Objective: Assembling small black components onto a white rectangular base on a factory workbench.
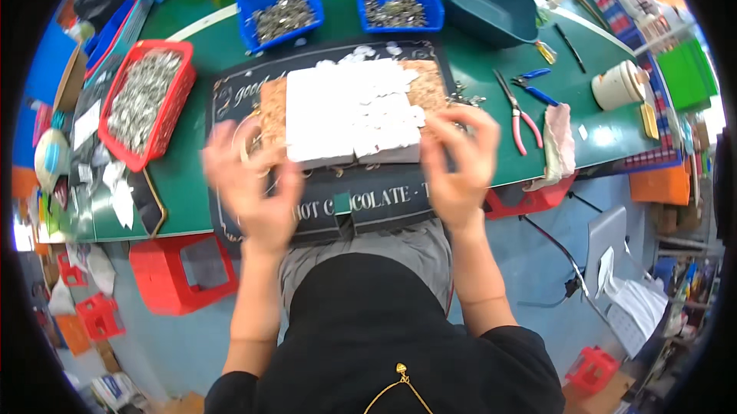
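Observation:
Two white blocks, bright with glare, lie side by side on a brown cork-like board (428,85). The left block (318,110) looks smooth on top. Small flat white pieces (380,99) cover much of the right one and overhang its edge. My left hand (257,180) is at the left block's near left corner, smeared by motion, thumb and fingers apart with nothing visible in them. My right hand (464,164) is beside the right block, fingers curved and thumb apart. Its fingertips are close to the pieces on the edge; I cannot tell whether they touch.
A dark printed mat (322,218) lies underneath. A red basket (170,107) of small metal parts stands left; two blue bins (249,26) (399,28) of similar parts are behind. Right are a green tub (491,3), pink-handled pliers (516,110), blue-handled cutters (537,90) and a cloth (559,141).

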Tool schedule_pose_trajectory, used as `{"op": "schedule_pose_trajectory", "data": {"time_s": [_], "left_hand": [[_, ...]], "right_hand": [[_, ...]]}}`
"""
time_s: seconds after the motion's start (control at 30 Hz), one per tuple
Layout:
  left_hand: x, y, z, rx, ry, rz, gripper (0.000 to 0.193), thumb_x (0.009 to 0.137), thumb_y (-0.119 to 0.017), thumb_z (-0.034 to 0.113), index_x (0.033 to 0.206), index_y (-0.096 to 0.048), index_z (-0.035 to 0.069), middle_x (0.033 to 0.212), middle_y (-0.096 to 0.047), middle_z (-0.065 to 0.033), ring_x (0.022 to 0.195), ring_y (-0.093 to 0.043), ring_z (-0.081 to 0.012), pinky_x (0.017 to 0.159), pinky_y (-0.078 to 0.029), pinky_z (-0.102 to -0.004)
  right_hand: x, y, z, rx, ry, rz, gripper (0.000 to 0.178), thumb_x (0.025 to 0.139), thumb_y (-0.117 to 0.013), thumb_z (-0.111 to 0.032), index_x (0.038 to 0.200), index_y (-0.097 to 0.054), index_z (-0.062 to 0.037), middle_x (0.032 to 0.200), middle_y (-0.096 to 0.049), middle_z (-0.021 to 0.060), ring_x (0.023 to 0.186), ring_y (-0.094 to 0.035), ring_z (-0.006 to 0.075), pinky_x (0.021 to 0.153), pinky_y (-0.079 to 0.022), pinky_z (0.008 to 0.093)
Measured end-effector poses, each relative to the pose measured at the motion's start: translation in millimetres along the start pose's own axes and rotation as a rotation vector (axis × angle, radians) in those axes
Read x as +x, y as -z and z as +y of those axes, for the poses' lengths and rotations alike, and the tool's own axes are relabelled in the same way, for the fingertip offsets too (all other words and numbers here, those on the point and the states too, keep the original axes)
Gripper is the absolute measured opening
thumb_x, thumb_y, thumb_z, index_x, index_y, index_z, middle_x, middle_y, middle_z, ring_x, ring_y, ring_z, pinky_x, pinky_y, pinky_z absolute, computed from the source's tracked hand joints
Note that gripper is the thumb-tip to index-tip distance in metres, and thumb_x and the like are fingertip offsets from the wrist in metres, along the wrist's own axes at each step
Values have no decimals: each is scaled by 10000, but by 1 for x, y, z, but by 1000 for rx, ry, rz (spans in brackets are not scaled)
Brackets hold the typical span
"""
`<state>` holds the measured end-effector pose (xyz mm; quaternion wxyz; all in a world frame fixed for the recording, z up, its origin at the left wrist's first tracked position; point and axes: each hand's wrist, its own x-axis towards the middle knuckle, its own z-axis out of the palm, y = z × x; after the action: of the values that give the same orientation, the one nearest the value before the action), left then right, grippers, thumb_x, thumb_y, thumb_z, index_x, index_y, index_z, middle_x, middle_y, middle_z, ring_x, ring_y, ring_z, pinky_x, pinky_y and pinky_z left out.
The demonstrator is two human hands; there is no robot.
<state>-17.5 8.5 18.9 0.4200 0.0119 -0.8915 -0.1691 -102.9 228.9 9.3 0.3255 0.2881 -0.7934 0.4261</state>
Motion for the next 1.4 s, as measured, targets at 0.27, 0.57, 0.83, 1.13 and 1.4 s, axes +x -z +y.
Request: {"op": "schedule_pose_trajectory", "data": {"time_s": [0.27, 0.57, 0.83, 1.13, 1.4], "left_hand": [[52, 71, -186, 823, 71, -7, 241, 847, -665, 217, 1031, -668, 61, 1129, -641, -117, 1087, -562, -298, 973, -385, -426], [29, 2, -12, -148, 0, -319, 214, 739, -719, 98, 945, -678, 60, 1005, -632, -69, 1033, -521, -282, 927, -387, -388], [20, -11, 7, -132, -102, -341, 462, 619, -813, 221, 1036, -667, 87, 1071, -580, -48, 1041, -458, -304, 884, -394, -411], [4, 1, 24, -562, 220, -249, 178, 736, -714, -60, 910, -700, -23, 805, -666, -102, 701, -601, -177, 681, -459, -289], [-2, 4, 23, -769, 384, -280, 189, 795, -645, -70, 980, -678, -43, 903, -684, -122, 813, -642, -183, 737, -497, -271]], "right_hand": [[-11, 67, 50, -226, -563, -156, 136, 789, -693, -72, 922, -707, -50, 891, -609, 81, 949, -544, 227, 854, -413, 330], [-6, 49, 68, -346, -272, -163, 79, 787, -690, -67, 827, -644, -16, 897, -651, 86, 839, -606, 210, 770, -448, 316], [1, 27, -7, 471, -681, -8, 124, 787, -695, 50, 902, -648, 45, 884, -653, 78, 772, -620, 111, 662, -505, 211], [0, -10, -45, 1025, -821, -368, 288, 817, -665, 71, 1103, -629, 80, 974, -647, 137, 891, -627, 141, 761, -532, 239], [3, -17, -55, 1086, -889, -424, 404, 845, -637, 47, 1216, -477, 55, 858, -665, 121, 798, -665, 152, 708, -548, 231]]}}
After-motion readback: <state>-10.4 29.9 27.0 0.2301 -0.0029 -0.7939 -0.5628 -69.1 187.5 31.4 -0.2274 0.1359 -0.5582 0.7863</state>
